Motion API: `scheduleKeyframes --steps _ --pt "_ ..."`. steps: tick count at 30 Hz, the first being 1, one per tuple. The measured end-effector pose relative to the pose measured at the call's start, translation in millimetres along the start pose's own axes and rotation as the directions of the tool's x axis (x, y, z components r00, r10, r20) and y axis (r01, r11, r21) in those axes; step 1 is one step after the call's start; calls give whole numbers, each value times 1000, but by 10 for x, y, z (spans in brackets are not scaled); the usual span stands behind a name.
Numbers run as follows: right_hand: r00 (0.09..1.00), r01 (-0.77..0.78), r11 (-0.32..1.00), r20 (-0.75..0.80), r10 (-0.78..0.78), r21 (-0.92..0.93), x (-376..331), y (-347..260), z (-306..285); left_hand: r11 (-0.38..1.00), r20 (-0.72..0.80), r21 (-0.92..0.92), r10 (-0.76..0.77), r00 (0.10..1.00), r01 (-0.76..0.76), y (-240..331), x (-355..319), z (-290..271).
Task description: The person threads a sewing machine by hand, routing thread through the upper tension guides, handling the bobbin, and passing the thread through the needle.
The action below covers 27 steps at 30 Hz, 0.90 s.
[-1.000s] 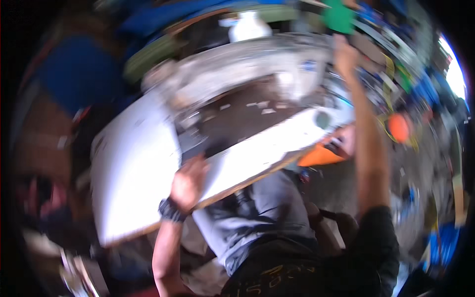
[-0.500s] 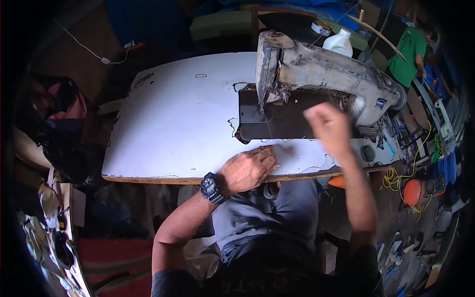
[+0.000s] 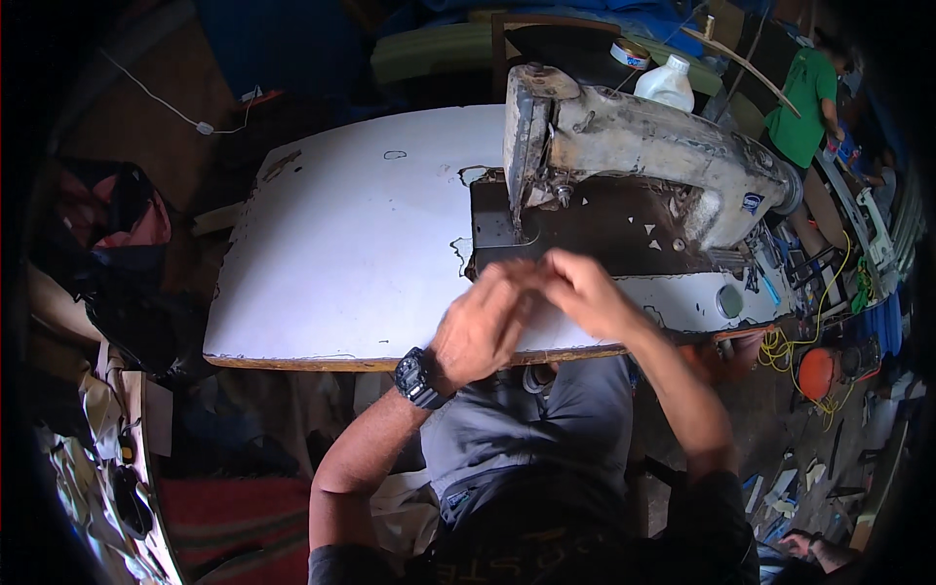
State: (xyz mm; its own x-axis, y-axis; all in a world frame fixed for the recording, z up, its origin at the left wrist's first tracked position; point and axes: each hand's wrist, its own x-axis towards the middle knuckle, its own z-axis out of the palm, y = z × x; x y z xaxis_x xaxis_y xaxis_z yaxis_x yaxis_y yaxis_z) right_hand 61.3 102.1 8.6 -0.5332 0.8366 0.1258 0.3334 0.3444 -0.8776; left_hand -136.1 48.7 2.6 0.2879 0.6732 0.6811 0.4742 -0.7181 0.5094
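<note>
My left hand (image 3: 480,327), with a black watch (image 3: 417,378) at its wrist, and my right hand (image 3: 590,300) meet fingertip to fingertip at the near edge of the dark machine bed (image 3: 575,229). Both have their fingers bent and pinched together; what they hold, if anything, is too small and blurred to make out. Just beyond them stands an old, worn grey sewing machine (image 3: 663,136). Its needle end is above the bed, and a thin thread (image 3: 532,238) curves down from there toward my fingers.
The white tabletop (image 3: 331,244) has a chipped edge. Small white scraps (image 3: 652,237) lie on the bed; a round dark-green lid-like disc (image 3: 728,301) sits to the right. Behind are a white bottle (image 3: 667,86) and a round tin (image 3: 630,54). A person in green (image 3: 803,107) stands far right.
My right hand has come left and nearer from above the bed to join my left hand. The left hand has lifted slightly from the tabletop. Scraps on the bed are now uncovered.
</note>
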Motion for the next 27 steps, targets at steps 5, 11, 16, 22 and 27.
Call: scheduleKeyframes --steps 5,11,16,22,27 --pt "985 -15 988 174 -12 154 -515 -252 -73 964 148 247 67 987 -102 -45 47 57" --pt "924 -383 912 80 375 149 183 -150 -180 963 90 164 202 975 -215 23 -6 25" --pt "996 5 974 85 14 -225 297 11 -64 957 188 65 268 945 -284 -10 14 -45" --pt "988 155 865 74 -136 -478 -205 -88 -140 944 354 292 41 934 -152 -175 429 -104" --pt "976 208 913 138 -170 -351 -49 105 -350 909 377 394 -27 926 -134 -477 319 30"
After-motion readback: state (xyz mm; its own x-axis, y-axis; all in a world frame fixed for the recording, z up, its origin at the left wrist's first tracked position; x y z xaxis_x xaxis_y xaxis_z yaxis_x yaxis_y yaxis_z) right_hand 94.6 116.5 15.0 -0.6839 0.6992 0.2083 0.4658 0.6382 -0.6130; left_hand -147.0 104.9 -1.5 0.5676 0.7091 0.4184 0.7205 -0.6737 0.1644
